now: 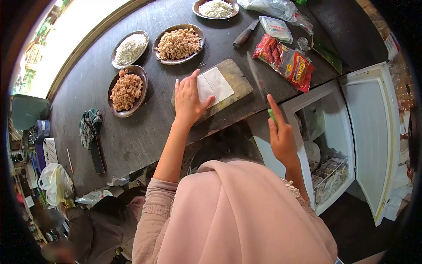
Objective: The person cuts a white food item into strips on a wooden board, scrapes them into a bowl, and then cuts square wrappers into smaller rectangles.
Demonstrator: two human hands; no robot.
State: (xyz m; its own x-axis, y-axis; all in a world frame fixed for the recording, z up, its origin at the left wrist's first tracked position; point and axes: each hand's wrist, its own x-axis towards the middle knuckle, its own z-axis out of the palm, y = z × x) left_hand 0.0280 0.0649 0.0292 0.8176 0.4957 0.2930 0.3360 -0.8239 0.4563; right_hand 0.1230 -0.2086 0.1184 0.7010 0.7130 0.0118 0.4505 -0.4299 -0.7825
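A wooden cutting board [241,83] lies near the front edge of the dark table. On it rests a white flat sheet-like stack [220,86] with a cut line across it. My left hand [190,97] lies on the left part of the stack, fingers spread. To the right of the board, my right hand [280,132] grips the green handle of a knife [257,75], its long blade pointing away from me over the table. A red food packet [285,61] lies just right of the blade.
Plates of brown pieces [179,44] [127,91] and white shreds [130,49] [215,9] stand farther back. A second knife [245,33] lies by a white packet [276,29]. An open fridge [351,136] is at the right. A person [99,224] is at lower left.
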